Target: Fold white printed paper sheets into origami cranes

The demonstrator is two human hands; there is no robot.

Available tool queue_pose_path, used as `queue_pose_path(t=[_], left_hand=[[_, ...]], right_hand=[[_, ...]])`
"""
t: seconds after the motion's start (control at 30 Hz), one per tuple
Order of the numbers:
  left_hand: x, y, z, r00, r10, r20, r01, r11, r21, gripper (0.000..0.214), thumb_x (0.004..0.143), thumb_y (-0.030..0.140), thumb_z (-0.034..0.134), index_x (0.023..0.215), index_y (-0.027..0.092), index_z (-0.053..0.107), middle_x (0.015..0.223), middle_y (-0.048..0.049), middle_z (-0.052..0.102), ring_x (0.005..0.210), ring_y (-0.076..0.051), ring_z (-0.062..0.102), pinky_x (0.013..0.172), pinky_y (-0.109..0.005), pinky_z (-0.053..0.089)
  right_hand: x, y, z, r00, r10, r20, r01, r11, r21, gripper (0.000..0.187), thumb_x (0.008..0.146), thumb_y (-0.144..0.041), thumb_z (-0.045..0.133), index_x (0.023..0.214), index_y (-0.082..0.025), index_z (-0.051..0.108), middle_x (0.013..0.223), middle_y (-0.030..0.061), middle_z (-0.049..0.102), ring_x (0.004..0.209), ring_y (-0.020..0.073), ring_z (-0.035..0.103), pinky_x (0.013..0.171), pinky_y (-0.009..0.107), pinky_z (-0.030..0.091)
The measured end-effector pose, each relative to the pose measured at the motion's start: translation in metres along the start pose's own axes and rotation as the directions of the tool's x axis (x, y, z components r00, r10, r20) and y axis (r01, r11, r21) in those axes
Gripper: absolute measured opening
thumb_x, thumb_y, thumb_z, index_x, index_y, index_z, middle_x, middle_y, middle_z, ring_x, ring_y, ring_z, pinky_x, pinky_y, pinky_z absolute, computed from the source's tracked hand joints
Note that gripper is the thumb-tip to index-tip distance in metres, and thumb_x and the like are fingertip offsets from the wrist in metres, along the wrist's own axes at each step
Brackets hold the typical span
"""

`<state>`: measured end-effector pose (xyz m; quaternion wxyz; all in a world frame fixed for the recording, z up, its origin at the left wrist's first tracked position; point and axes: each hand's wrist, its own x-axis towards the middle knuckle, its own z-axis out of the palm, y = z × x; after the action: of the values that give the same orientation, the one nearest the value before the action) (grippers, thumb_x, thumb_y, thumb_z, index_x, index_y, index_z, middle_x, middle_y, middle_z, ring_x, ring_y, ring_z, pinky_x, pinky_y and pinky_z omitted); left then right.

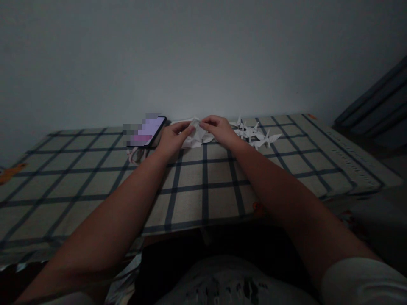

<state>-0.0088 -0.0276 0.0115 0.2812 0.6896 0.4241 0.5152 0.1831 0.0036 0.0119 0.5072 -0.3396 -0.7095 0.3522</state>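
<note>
Between both hands is a piece of white folded paper [197,132], held just above the table near the wall. My left hand [175,134] pinches its left side with thumb and fingers. On the other side, my right hand [217,127] grips the upper right edge between thumb and forefinger. More white paper lies beneath and behind the hands, partly hidden by them. Several folded white paper cranes [256,134] sit together to the right of my right hand.
A phone [148,131] with a lit screen leans left of my left hand, a pale cord-like thing [136,155] below it. The checked tablecloth [219,186] covers the table, which meets a plain wall [203,59]. Dark folded fabric [378,106] is at the right.
</note>
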Motion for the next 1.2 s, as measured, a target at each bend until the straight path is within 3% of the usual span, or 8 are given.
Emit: queue_pose_path(t=[0.2,0.37,0.57,0.9,1.2], left_hand=[[0.0012,-0.0029,-0.0002,0.995,-0.086,-0.054,0.086,0.996,-0.015,0.034,0.076,0.041,0.072,0.096,0.014,0.076,0.086,-0.0058,0.075,0.075,-0.016,0.064,0.072,-0.027,0.05],[-0.001,0.0046,0.0008,0.995,-0.092,-0.041,0.09,0.995,-0.04,0.03,0.071,0.033,0.074,0.094,0.014,0.076,0.088,-0.0058,0.074,0.078,-0.016,0.064,0.076,-0.027,0.05],[0.0006,0.0027,0.0036,0.989,-0.149,-0.016,0.145,0.978,-0.147,0.036,0.074,0.044,0.073,0.094,0.015,0.075,0.091,-0.0058,0.074,0.08,-0.016,0.063,0.072,-0.026,0.05],[0.0003,0.0039,-0.0019,0.988,-0.093,-0.127,0.094,0.996,0.002,0.034,0.076,0.049,0.072,0.08,0.015,0.076,0.067,-0.0019,0.066,0.064,-0.013,0.055,0.063,-0.025,0.043],[0.0013,0.0004,0.0001,0.989,-0.086,-0.119,0.082,0.996,-0.041,0.037,0.074,0.05,0.074,0.089,0.016,0.077,0.076,-0.0037,0.07,0.067,-0.014,0.057,0.066,-0.026,0.045]], right_hand=[[0.001,-0.0005,0.0006,0.995,0.1,-0.004,-0.099,0.987,0.125,0.014,0.08,-0.03,0.066,0.08,-0.016,0.062,0.074,-0.0021,0.059,0.069,0.01,0.052,0.07,0.025,0.043],[-0.002,-0.003,0.0022,0.995,0.088,0.047,-0.093,0.988,0.123,0.018,0.081,-0.034,0.066,0.081,-0.016,0.064,0.074,-0.0018,0.06,0.068,0.0097,0.052,0.068,0.024,0.043],[0.0006,-0.0026,0.0006,0.99,0.138,-0.025,-0.132,0.98,0.147,0.015,0.079,-0.029,0.069,0.082,-0.016,0.064,0.073,-0.0019,0.061,0.066,0.0094,0.051,0.062,0.023,0.042],[0.0,0.0007,-0.0006,0.993,0.116,-0.011,-0.114,0.986,0.118,0.021,0.079,-0.037,0.07,0.082,-0.016,0.068,0.075,-0.0001,0.063,0.068,0.0098,0.053,0.062,0.023,0.044],[-0.0011,0.0,-0.0009,0.992,0.13,-0.007,-0.127,0.981,0.143,0.025,0.079,-0.04,0.07,0.087,-0.016,0.069,0.084,0.0023,0.067,0.075,0.0115,0.056,0.063,0.023,0.046]])
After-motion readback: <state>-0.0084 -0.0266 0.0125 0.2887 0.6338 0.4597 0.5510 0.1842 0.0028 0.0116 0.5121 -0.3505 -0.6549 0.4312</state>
